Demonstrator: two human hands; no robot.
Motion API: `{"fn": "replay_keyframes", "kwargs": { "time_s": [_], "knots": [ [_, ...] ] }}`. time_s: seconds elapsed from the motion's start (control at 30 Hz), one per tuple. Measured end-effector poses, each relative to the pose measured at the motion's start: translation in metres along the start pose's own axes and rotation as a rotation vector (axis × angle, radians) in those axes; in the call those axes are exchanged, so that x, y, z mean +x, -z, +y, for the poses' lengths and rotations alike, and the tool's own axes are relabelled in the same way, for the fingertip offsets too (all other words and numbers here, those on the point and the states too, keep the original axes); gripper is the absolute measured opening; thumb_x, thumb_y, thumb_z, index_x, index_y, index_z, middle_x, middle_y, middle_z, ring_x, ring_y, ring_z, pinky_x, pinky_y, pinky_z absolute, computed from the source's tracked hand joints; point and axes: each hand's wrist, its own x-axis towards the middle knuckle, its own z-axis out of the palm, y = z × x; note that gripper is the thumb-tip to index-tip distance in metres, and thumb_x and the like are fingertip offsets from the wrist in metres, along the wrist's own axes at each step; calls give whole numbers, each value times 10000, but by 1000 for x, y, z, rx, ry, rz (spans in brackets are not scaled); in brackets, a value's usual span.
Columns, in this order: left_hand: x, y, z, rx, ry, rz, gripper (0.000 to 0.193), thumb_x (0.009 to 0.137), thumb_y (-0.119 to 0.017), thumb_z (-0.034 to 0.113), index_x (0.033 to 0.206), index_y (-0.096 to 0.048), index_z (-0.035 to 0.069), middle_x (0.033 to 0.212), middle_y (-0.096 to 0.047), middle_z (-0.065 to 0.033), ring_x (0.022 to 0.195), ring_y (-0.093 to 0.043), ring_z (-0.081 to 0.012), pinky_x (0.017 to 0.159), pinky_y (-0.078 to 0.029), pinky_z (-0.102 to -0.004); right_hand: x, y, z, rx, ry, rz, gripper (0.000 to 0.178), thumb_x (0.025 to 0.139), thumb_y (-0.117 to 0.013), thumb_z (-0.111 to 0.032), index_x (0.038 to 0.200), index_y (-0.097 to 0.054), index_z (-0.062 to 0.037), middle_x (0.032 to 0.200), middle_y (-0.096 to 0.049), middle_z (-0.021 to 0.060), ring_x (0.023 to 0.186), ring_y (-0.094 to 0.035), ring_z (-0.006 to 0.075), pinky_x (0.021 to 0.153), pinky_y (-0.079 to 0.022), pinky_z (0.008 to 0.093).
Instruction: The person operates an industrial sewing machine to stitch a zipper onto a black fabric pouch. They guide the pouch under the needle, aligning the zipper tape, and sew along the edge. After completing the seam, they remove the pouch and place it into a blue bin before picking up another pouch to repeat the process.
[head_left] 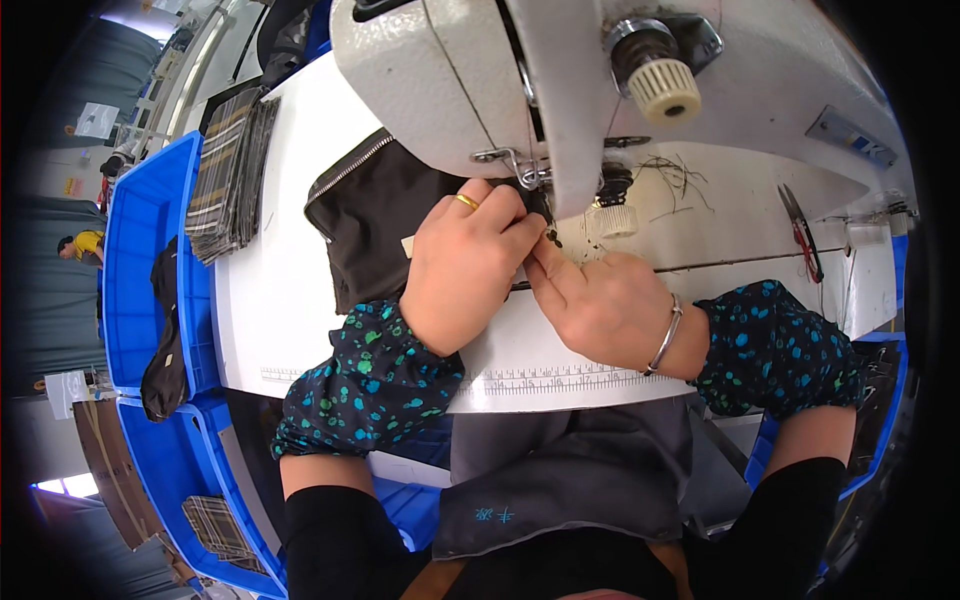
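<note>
Dark zippered cloth (375, 225) is lying on the bench (290, 310) at the sewing machine (440, 85).
We are seeing the left hand (460, 265) pressing it, fingers (500, 208) drawn close together; the right hand (605, 310) is bunching alongside, any pinch unclear to us. Both are covering the needle area. Loose threads (674, 187) and red-handled snips (806, 247) are lying right; plaid stack (232, 175), left.

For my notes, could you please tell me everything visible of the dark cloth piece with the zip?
The dark cloth piece looks smooth and faintly shiny, with a silvery zip along its upper-left edge and a small pale patch beside the left hand. It lies slightly rumpled on the white table, its right end under the sewing machine head, partly hidden. The left hand rests on it; the right hand is near that end, contact unclear.
</note>
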Motion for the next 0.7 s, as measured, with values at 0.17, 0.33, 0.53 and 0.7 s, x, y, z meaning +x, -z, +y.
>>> {"fn": "replay_keyframes", "kwargs": {
  "time_s": [0.17, 0.33, 0.53, 0.7],
  "knots": [
    [-1, 2, 1, 10, -23, -21, 314, 680, -746, 42, 990, -786, 73, 939, -659, -18, 862, -675, -259, 645, -564, -366, -2, 4, -5, 23, -3, -1, 356, 805, -664, -128, 1062, -742, 106, 1129, -728, 345, 493, -626, 149, 465, -513, 299],
    [2, 1, -4, 48, -26, -4, 292, 719, -728, 67, 1002, -795, 91, 948, -668, -16, 854, -683, -257, 664, -565, -369, -3, 3, -3, 52, -1, 2, 345, 809, -671, -135, 1056, -747, 93, 1144, -727, 338, 497, -635, 148, 474, -527, 303],
    [2, -7, -10, 80, 28, -10, 293, 779, -714, 80, 1054, -812, 108, 962, -671, -21, 906, -683, -250, 720, -556, -372, -4, 3, -5, 13, -54, -20, 315, 840, -677, -145, 1098, -760, 16, 1241, -741, 221, 535, -601, 128, 516, -506, 285],
    [3, -7, -12, 88, 11, 8, 224, 809, -703, 110, 1007, -798, 62, 942, -633, -39, 977, -661, -239, 782, -550, -355, -5, 3, -3, 20, -43, -24, 304, 847, -680, -141, 1096, -760, 13, 1239, -743, 210, 546, -604, 121, 522, -506, 283]
  ]
}}
